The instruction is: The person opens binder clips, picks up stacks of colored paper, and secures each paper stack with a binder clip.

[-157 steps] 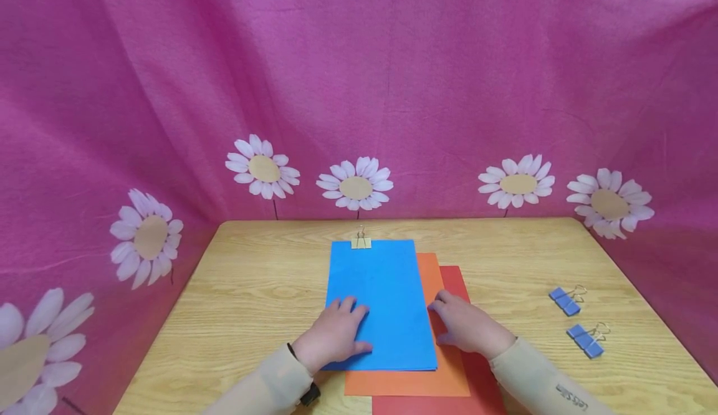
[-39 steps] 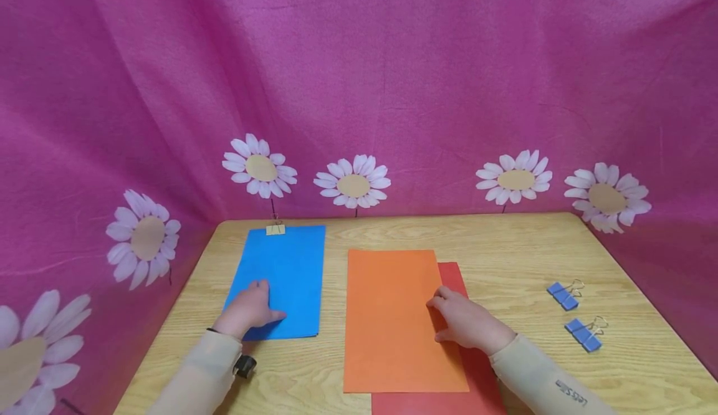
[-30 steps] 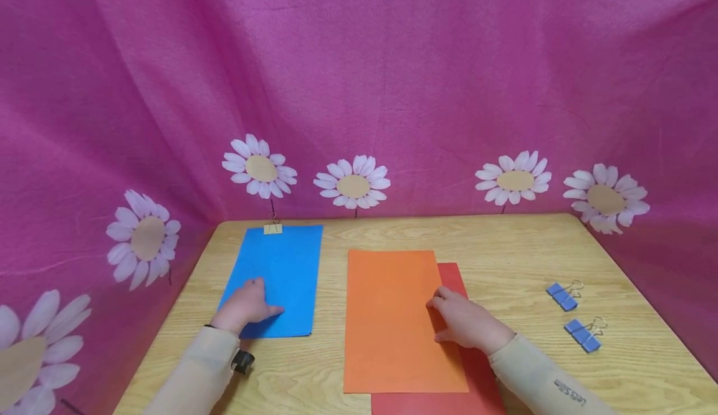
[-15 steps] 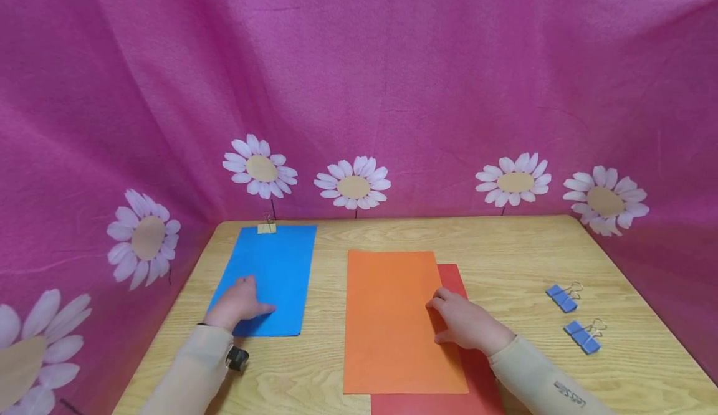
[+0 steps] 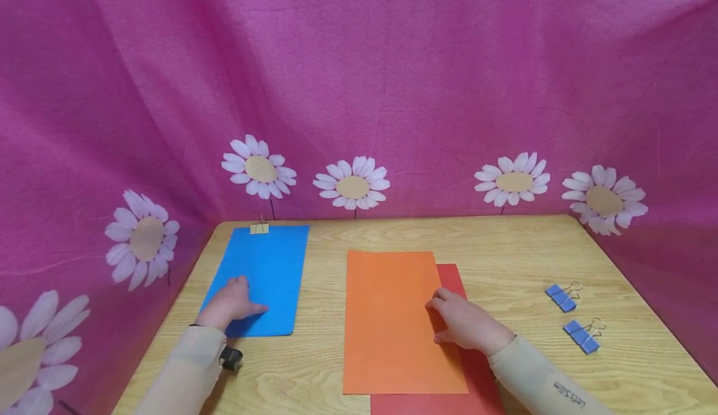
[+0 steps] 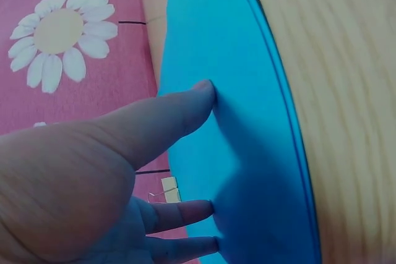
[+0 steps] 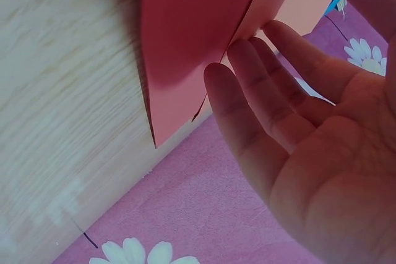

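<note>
A stack of blue paper (image 5: 275,271) lies at the left of the table, a pale yellow binder clip (image 5: 259,228) on its far edge. My left hand (image 5: 227,303) rests spread fingertips and thumb on the stack; the left wrist view shows the thumb touching the top sheet. Orange paper (image 5: 392,321) lies mid-table, partly over red paper (image 5: 437,404) that sticks out to the right and toward me. On the orange paper's right edge rest the fingertips of my right hand (image 5: 468,324), its fingers slightly bent and not wrapped round anything.
Two blue binder clips, a farther one (image 5: 561,297) and a nearer one (image 5: 581,337), lie at the right of the wooden table (image 5: 521,253). A pink cloth (image 5: 415,91) with white flowers hangs around the back and sides.
My left hand has slid the clipped blue stack left, from on top of the orange paper to the table's left side, still drifting left lately. My right hand has stayed in place.
</note>
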Tool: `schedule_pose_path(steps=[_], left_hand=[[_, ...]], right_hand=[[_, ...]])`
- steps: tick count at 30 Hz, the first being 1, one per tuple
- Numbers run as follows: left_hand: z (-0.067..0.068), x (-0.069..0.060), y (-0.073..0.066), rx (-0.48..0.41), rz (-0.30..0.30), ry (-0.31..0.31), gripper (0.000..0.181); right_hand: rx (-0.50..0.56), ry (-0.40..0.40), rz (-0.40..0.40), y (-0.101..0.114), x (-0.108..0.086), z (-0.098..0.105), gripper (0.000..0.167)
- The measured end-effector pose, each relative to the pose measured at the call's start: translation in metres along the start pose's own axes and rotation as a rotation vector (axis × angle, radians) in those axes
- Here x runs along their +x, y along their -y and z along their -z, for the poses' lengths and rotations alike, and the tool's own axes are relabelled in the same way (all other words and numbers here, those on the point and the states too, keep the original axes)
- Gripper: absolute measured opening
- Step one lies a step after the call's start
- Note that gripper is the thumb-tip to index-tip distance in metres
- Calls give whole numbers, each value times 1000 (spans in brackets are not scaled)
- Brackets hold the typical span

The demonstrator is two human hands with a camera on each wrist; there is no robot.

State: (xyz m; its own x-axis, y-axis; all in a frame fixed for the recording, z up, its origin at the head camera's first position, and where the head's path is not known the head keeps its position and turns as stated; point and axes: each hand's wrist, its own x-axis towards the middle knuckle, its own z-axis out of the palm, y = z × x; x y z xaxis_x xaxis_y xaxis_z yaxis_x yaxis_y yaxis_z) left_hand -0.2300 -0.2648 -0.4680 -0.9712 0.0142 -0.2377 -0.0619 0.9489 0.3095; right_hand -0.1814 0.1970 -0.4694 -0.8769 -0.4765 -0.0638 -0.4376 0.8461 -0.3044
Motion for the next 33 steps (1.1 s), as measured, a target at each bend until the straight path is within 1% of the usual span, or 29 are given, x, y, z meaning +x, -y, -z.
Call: schedule_pose_path(steps=[6, 13, 16, 24, 29, 33], left_hand=[[3, 0, 4, -8, 11, 3, 90], [5, 1, 9, -11, 21, 13, 89], [6, 1, 10, -18, 28, 14, 88], [6, 1, 12, -19, 31, 20, 85], [9, 0, 12, -25, 20, 22, 87], [11, 0, 13, -32, 14, 20, 86]], right_hand=[[9, 8, -17, 0, 0, 0, 53], [-4, -4, 4, -1, 0, -1, 54], [9, -2, -3, -2, 0, -1, 54], [-5, -24, 44, -4, 0, -3, 54], [-7, -32, 70, -6, 0, -3, 53], [-2, -28, 68, -5, -1, -3, 53]])
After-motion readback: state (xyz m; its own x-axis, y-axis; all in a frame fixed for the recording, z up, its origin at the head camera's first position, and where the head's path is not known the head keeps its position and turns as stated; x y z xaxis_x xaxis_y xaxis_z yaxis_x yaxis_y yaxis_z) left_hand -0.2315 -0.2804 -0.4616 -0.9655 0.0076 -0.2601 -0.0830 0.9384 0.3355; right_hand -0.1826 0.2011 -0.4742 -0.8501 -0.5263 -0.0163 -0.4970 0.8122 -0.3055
